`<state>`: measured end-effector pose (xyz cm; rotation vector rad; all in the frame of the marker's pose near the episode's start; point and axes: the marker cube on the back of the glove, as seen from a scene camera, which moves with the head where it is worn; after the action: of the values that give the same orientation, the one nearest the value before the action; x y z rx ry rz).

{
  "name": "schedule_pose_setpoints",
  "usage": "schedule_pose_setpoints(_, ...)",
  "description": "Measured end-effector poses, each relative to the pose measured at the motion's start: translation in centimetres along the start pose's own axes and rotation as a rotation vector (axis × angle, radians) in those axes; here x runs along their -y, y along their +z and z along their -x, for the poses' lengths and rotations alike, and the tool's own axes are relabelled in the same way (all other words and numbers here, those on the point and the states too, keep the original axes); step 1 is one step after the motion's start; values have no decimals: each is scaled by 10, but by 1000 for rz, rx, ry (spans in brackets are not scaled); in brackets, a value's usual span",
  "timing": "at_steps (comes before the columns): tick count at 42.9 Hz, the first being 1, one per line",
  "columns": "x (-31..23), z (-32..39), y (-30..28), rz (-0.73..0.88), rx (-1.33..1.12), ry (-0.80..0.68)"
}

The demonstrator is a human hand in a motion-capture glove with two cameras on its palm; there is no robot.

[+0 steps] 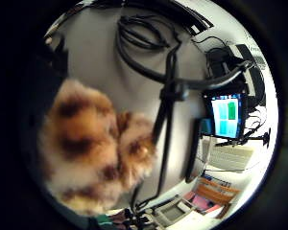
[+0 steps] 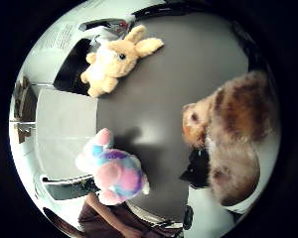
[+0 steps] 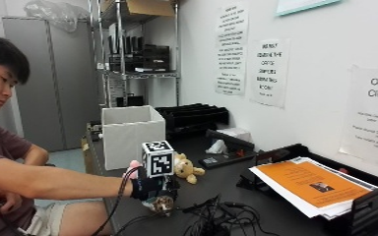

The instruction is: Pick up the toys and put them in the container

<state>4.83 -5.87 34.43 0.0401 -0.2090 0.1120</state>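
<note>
Three toys in play: brown spotted plush (image 3: 163, 203) under the gloved right hand (image 3: 151, 187), yellow bunny (image 3: 188, 170) lying on the dark table (image 3: 241, 201) just beyond the hand, and a pink-blue plush (image 2: 115, 172) near the table's edge on the person's side, only a pink sliver showing in the outside view. Brown plush fills much of both palm views, pressed close to the palm; the hand looks wrapped round it from above, though the fingers themselves aren't visible, so call it a grasp by judgement. Can't tell if the plush is lifted off the table or just resting on it. White box container (image 3: 132, 133) stands open-topped at the table's near corner, near the hand, so the carry should be short. Nothing seen inside it from here. Bunny and pink-blue plush untouched, likely next.
</note>
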Motion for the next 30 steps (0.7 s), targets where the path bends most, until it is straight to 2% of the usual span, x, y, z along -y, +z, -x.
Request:
schedule_pose_setpoints(5, 4, 14, -20, 49, -16, -5)
schedule_pose_setpoints(10, 3, 25, -66, 42, -28, -42)
schedule_pose_setpoints(21, 6, 58, -199, -92, -88, -53)
schedule_pose_setpoints(30, 2, 110, -275, -164, -115, -135)
